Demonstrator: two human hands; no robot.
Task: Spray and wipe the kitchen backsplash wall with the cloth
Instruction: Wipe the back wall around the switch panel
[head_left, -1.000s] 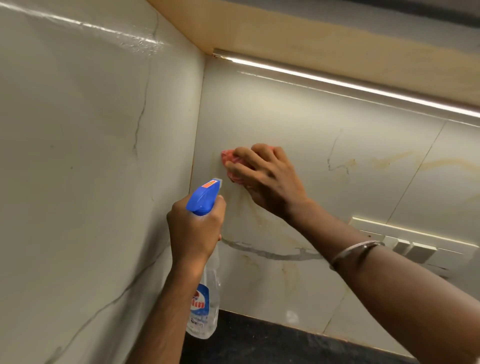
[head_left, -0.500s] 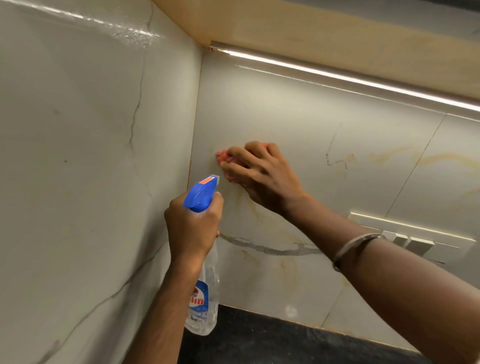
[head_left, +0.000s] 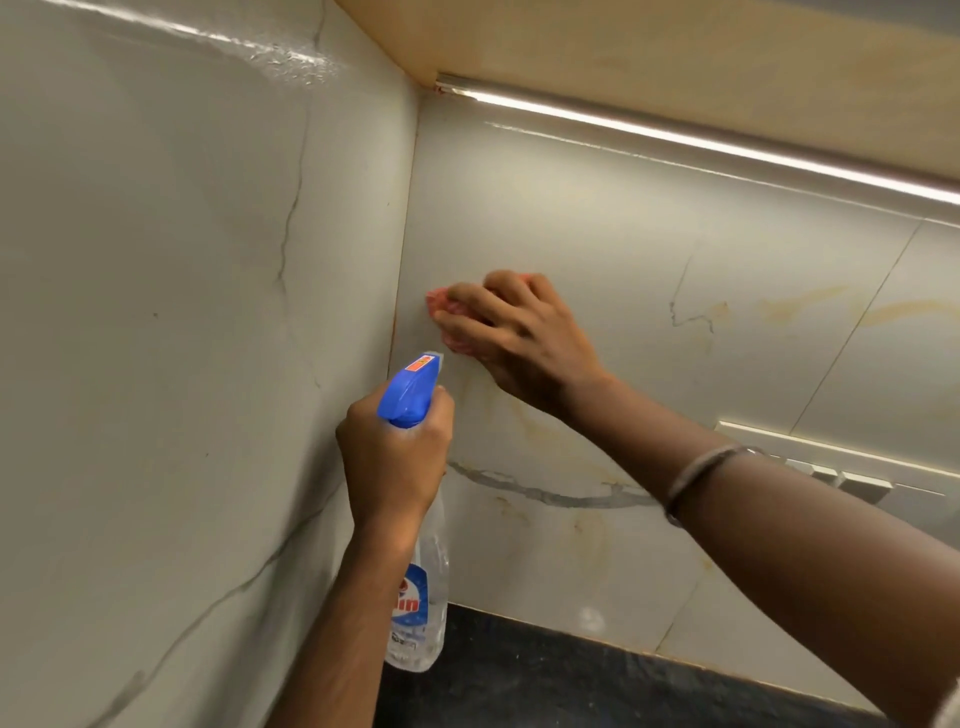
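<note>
The right hand (head_left: 524, 343) lies against the glossy, marble-look backsplash wall (head_left: 649, 249) just beside the inside corner. Its fingers (head_left: 480, 312) are bent over a bunched pink cloth (head_left: 436, 302) and pin it to the tile. Wadding the soft fabric gives a firm pad for rubbing, and only its rumpled edge shows past the fingertips.

The left hand (head_left: 395, 457) is wrapped tight round the neck of a clear plastic spray bottle with a blue trigger head (head_left: 410, 400). It holds the bottle upright below the cloth with the nozzle facing the corner, likely so a fresh burst can land where the wiping goes next.

The 2 walls are smooth and hard, with thin grey veins and ochre streaks; fine droplets glisten high on the left one. A thin metal bangle (head_left: 701, 478) rings the right wrist. Below runs a black speckled table (head_left: 571, 680), and above it a bright strip light (head_left: 675, 140).
</note>
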